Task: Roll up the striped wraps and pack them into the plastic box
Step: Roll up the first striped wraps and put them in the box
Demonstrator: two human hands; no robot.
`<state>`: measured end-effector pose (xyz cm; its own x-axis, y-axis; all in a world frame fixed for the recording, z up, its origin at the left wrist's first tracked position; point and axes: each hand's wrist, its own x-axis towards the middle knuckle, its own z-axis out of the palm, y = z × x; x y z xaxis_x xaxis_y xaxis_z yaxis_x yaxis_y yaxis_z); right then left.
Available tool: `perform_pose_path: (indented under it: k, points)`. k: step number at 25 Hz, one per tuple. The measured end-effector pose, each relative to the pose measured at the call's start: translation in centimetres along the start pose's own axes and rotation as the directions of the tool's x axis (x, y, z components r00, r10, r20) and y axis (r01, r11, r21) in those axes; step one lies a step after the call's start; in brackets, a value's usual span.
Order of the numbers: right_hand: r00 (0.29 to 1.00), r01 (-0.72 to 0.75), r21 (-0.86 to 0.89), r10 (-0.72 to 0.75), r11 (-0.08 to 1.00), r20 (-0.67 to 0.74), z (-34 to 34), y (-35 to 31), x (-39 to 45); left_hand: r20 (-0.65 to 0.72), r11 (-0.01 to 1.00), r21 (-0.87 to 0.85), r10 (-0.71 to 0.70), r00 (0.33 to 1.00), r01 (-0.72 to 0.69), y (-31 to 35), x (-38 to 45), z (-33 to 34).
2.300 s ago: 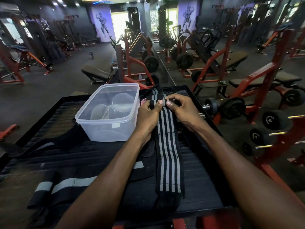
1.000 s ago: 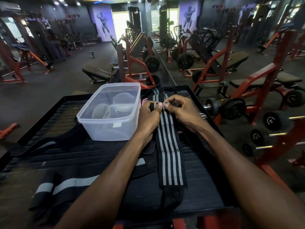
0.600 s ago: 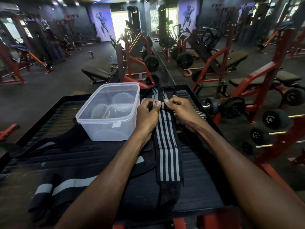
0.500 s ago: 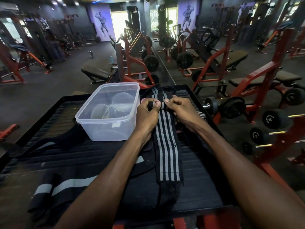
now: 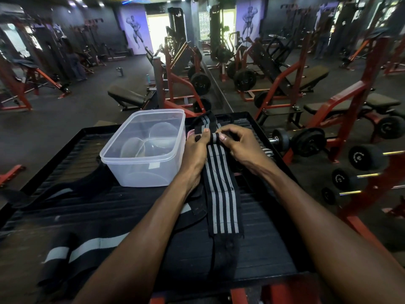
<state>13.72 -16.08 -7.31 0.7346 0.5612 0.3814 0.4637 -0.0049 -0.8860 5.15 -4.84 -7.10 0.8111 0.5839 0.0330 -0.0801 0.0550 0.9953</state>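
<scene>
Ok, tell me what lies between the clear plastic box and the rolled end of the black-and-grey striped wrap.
The left hand, gripping the roll beside the box, per the head view.

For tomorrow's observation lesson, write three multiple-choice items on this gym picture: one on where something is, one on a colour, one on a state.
1. Where is the plastic box relative to the hands?
A. to their left
B. to their right
C. on the floor

2. What colours is the wrap being rolled?
A. red and white
B. black with grey stripes
C. plain blue

3. What are the left hand and the right hand doing?
A. resting flat on the tray
B. lifting the box
C. pinching the far rolled end of the wrap

Answers: 1 A, the box stands on the black tray left of both hands. 2 B, grey stripes run along the black band. 3 C, the fingers of both hands curl on the small roll.
</scene>
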Motion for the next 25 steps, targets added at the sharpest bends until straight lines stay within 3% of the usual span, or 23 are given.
perform_pose_path:
  k: [2, 5, 8, 12, 19, 25]
  points:
    - [0.999, 0.037, 0.024, -0.037, 0.999, -0.007, 0.01, -0.2, -0.13, 0.007, 0.999, 0.055, -0.001, 1.0, 0.001, -0.19, 0.21, 0.01]
    - [0.997, -0.045, 0.086, 0.04, 0.995, 0.06, 0.22, -0.21, -0.08, -0.049, 0.994, 0.108, 0.014, 0.999, -0.008, 0.08, -0.22, 0.08]
    - [0.998, -0.031, 0.026, 0.03, 0.999, 0.05, 0.16, 0.26, 0.13, -0.073, 0.988, 0.135, 0.082, 0.994, -0.072, -0.11, -0.18, 0.06]
    - [0.998, 0.061, -0.013, -0.061, 0.998, -0.021, 0.01, -0.24, -0.08, -0.03, 0.993, 0.102, 0.064, 0.998, -0.061, -0.36, -0.09, -0.07]
    - [0.999, -0.046, -0.098, 0.047, 0.994, 0.005, 0.72, 0.07, -0.13, -0.057, 0.992, 0.107, 0.072, 0.996, -0.065, -0.06, -0.28, 0.0]
    - [0.998, 0.044, -0.061, -0.046, 0.997, -0.034, 0.71, -0.05, -0.26, 0.03, 1.0, 0.017, 0.002, 1.0, -0.003, 0.19, -0.29, -0.24]
